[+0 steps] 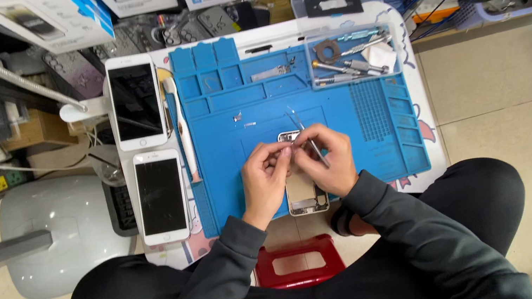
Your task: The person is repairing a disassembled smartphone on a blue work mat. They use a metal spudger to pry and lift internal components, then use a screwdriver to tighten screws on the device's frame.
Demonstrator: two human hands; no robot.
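Both hands sit over the middle of the blue mat (302, 105), right above an opened phone shell (307, 196) that lies on the mat's near edge. The left hand (266, 174) is pinched shut on some tiny part near the top of that shell, too small to make out what it is. The right hand (331, 157) is closed around a pair of thin metal tweezers (300, 128), whose other end sticks out past the fingers toward the far side of the mat, while the working end is hidden between the two hands.

Just off the mat's left edge there's a white pen-shaped tool (182, 131) lying lengthwise along it, and beyond that two white phones, one (136, 102) farther away and one (161, 196) closer, both face up with dark screens. On the mat's far right corner sits a clear tray (352, 54) holding screwdrivers and a few small bits. A couple of tiny screws or clips lie loose on the mat, just beyond the hands. Below the mat's near edge, a red stool (298, 265) peeks out between the person's knees
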